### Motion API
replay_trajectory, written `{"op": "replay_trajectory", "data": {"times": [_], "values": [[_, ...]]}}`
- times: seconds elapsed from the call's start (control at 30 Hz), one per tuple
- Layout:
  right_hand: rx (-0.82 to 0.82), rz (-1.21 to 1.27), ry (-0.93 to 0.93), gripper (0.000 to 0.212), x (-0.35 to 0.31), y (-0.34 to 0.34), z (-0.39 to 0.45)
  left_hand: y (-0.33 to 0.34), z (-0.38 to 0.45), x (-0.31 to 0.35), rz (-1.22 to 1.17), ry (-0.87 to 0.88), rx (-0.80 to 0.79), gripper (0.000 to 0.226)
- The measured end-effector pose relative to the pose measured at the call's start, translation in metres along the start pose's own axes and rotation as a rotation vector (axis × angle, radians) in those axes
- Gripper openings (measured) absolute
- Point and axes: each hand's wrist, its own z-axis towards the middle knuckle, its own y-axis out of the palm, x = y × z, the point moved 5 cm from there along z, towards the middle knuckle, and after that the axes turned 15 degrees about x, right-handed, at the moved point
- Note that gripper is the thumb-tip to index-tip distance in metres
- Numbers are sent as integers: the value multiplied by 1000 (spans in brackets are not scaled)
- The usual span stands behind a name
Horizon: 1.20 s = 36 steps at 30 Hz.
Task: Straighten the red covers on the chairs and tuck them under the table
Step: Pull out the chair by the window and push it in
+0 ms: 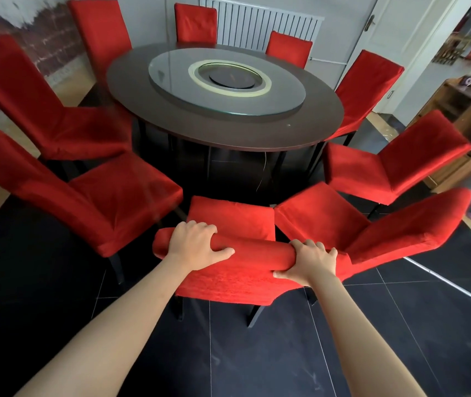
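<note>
Behind chair back, both hands' fingers hidden

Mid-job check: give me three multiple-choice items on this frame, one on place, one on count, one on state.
1. Where do both hands grip?
A. the nearest chair's backrest top
B. the table edge
C. a seat cushion

2. How many red-covered chairs ring the table?
A. five
B. nine
C. twelve

3. The nearest chair is:
A. tucked under
B. pulled out from the table
C. tipped over

Answers: 1 A, left hand and right hand curl over the backrest top. 2 B, nine show around the round table. 3 B, its seat lies clear of the tabletop.
</note>
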Motion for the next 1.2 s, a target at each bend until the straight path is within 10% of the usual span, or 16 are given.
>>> {"op": "replay_trajectory", "data": {"times": [1.2], "values": [[55, 130, 77, 85, 8, -3, 13, 11, 19, 12, 17, -7, -49, 86]]}}
